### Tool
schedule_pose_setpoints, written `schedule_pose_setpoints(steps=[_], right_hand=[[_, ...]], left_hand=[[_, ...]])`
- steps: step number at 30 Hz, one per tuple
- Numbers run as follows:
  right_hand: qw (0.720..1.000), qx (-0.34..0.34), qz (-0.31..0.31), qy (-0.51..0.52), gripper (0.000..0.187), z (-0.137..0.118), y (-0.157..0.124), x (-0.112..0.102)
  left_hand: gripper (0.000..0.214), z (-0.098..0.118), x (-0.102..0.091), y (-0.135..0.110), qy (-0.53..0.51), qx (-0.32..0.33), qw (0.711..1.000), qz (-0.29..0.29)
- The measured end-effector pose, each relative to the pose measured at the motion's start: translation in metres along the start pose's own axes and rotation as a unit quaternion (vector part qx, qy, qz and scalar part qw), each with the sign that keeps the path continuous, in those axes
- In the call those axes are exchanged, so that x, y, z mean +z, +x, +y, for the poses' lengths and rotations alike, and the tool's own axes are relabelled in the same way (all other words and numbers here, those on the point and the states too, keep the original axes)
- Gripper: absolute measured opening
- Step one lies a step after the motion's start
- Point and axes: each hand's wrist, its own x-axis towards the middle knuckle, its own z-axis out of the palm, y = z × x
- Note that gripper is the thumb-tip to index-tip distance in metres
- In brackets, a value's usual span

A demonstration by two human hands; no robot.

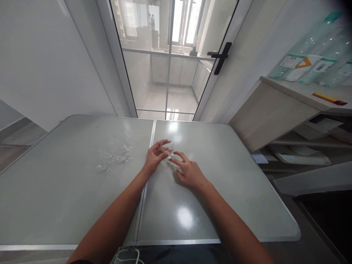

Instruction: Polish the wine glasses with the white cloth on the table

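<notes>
Glass cup (167,147) in your left hand (154,157), just right of the seam

You have wide room to your right: the pale worktop (236,198) stretches from your right hand (189,171) to a rounded, metal-trimmed edge, with the shelf unit (286,104) beyond its far right part. The far edge lies near the glazed door (181,79); the near edge passes under your forearms. On your left, scattered transparent pieces (112,157), too faint to identify, take up part of that half.

Your left thumb and fingers pinch the cup's bowl. Your right fingers are spread, their tips beside its lower part; you cannot tell whether they touch it.

The surface is smooth and glossy, with bright reflections, and a metal seam (143,198) divides it. Bottles (316,51) stand on the unit's top; a black door handle (221,58) shows ahead.
</notes>
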Motion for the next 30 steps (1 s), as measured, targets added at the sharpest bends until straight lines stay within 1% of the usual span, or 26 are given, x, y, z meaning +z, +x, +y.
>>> schedule_pose_setpoints(steps=[2, 4, 7, 12, 15, 17, 18, 20, 23, 25, 27, 30], right_hand=[[0.998, -0.005, -0.041, -0.045, 0.066, -0.003, 0.001, 0.003], [0.996, 0.001, -0.059, -0.069, 0.069, -0.005, 0.001, 0.004], [0.994, 0.016, -0.067, -0.088, 0.064, -0.008, 0.002, 0.004], [0.993, 0.022, -0.069, -0.091, 0.056, -0.011, 0.001, 0.004], [0.993, 0.048, -0.069, -0.082, 0.056, -0.011, 0.001, 0.006], [0.991, 0.082, -0.058, -0.085, 0.057, -0.007, 0.002, 0.007], [0.989, 0.107, -0.049, -0.09, 0.057, -0.003, 0.003, 0.007], [0.979, 0.174, -0.025, -0.102, 0.055, 0.007, 0.003, 0.006], [0.946, 0.3, 0.014, -0.119, 0.056, 0.025, 0.004, 0.001], [0.925, 0.359, 0.029, -0.124, 0.059, 0.036, 0.004, -0.003], [0.916, 0.38, 0.033, -0.123, 0.059, 0.043, 0.004, -0.004], [0.917, 0.38, 0.031, -0.115, 0.057, 0.046, 0.005, -0.004]], left_hand=[[0.061, 0.0, 0.0, 0.0, 0.015, -0.006, 1.0, -0.011], [0.06, 0.0, 0.001, -0.001, 0.034, -0.015, 0.999, -0.026], [0.059, -0.001, 0.001, -0.001, 0.058, -0.029, 0.997, -0.045], [0.065, -0.003, 0.002, -0.001, 0.051, -0.045, 0.997, -0.042], [0.069, -0.005, 0.002, -0.001, 0.058, -0.046, 0.996, -0.045], [0.071, -0.006, 0.002, 0.0, 0.073, -0.034, 0.996, -0.03], [0.069, -0.007, 0.001, 0.0, 0.086, -0.025, 0.996, -0.014], [0.058, -0.008, 0.0, 0.001, 0.119, -0.015, 0.992, 0.026], [0.043, -0.007, 0.0, 0.001, 0.145, -0.02, 0.987, 0.071], [0.04, -0.006, 0.001, 0.0, 0.143, -0.029, 0.987, 0.071], [0.04, -0.005, 0.001, 0.0, 0.142, -0.035, 0.987, 0.059], [0.038, -0.006, 0.001, 0.0, 0.152, -0.035, 0.987, 0.045]])
